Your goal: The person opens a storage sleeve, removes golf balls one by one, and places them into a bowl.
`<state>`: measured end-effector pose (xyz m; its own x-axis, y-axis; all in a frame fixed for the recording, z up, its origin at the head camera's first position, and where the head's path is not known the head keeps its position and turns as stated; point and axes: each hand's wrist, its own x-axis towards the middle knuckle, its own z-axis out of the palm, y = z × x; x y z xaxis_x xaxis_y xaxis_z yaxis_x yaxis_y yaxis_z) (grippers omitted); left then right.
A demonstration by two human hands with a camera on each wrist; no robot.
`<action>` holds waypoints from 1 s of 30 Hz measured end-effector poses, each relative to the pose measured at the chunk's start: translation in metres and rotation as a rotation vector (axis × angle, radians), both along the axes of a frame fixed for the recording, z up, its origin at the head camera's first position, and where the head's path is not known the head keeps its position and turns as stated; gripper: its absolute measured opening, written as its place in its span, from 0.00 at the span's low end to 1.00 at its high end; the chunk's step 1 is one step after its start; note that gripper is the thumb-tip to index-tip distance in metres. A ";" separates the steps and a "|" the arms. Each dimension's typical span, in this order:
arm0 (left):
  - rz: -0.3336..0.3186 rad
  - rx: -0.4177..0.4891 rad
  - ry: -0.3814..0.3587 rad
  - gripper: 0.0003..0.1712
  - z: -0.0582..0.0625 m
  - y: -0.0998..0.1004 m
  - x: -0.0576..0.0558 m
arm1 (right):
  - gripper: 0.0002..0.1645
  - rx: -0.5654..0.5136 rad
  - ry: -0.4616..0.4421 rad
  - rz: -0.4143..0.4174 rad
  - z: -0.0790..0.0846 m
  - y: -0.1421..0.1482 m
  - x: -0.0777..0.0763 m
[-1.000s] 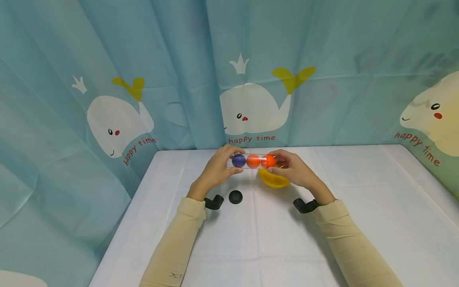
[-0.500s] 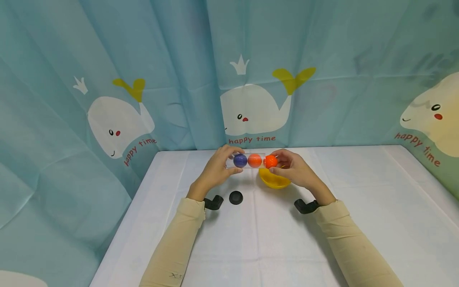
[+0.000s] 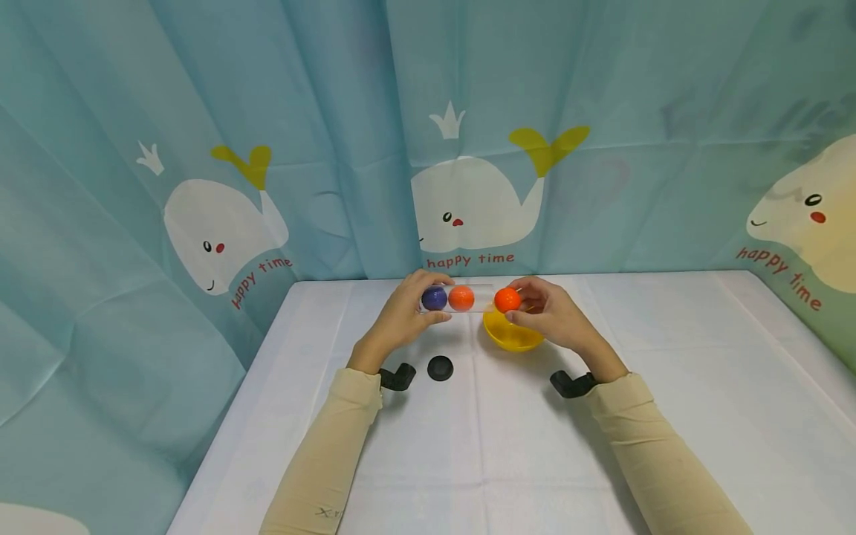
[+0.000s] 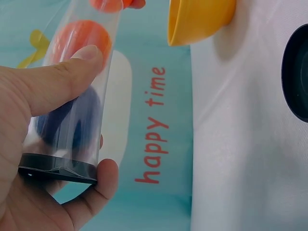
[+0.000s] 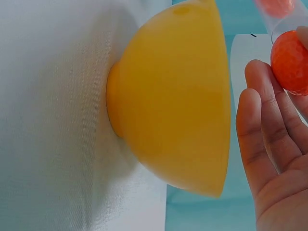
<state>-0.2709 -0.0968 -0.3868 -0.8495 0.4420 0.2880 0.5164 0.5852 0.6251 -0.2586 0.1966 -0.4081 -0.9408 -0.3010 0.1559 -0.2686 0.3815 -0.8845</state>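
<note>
My left hand (image 3: 401,316) grips a clear tube (image 3: 483,298) held level above the table. Inside it, a purple ball (image 3: 434,298) lies at the left end and an orange ball (image 3: 461,298) beside it. The left wrist view shows a black cap (image 4: 57,167) closing the end near my palm, with the thumb across the tube wall. Just off the tube's open right end, my right hand (image 3: 553,313) pinches a second orange ball (image 3: 507,299) between thumb and fingers. A yellow bowl (image 3: 512,336) stands on the table below that hand.
A round black lid (image 3: 440,368) lies on the white-covered table (image 3: 468,461), nearer to me than the bowl. Behind the table's far edge hangs a blue curtain (image 3: 348,223) printed with whales. Each wrist carries a black camera mount (image 3: 399,377).
The right hand has drawn the orange ball out of the tube's open end, slightly rightward. The purple ball and the other orange ball have shifted left within the tube.
</note>
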 end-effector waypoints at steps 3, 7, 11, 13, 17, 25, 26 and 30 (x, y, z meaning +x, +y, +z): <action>0.001 0.007 -0.010 0.27 0.000 -0.001 -0.001 | 0.24 0.003 -0.001 -0.005 0.000 0.001 0.000; 0.006 0.013 -0.012 0.26 0.000 -0.001 -0.001 | 0.24 0.002 0.008 -0.011 0.000 0.003 0.000; 0.008 0.009 -0.006 0.26 0.001 -0.002 -0.001 | 0.25 0.005 0.018 -0.017 0.000 0.004 0.000; 0.007 0.008 -0.004 0.26 0.000 -0.002 -0.001 | 0.25 0.008 0.026 -0.020 -0.001 0.005 -0.001; 0.007 0.007 -0.002 0.26 0.000 -0.002 -0.001 | 0.25 0.013 0.040 -0.026 -0.002 0.007 -0.002; 0.013 0.002 -0.013 0.27 -0.001 -0.002 -0.001 | 0.24 0.015 0.065 -0.038 -0.001 0.012 -0.003; 0.014 0.002 -0.015 0.27 -0.001 -0.002 -0.001 | 0.24 0.015 0.069 -0.038 -0.002 0.013 -0.003; 0.016 0.005 -0.018 0.27 -0.002 -0.002 -0.002 | 0.23 0.021 0.084 -0.041 -0.002 0.015 -0.004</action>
<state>-0.2726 -0.0984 -0.3886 -0.8614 0.4271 0.2749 0.4958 0.5900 0.6372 -0.2624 0.2114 -0.4104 -0.9363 -0.2666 0.2286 -0.3251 0.4115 -0.8515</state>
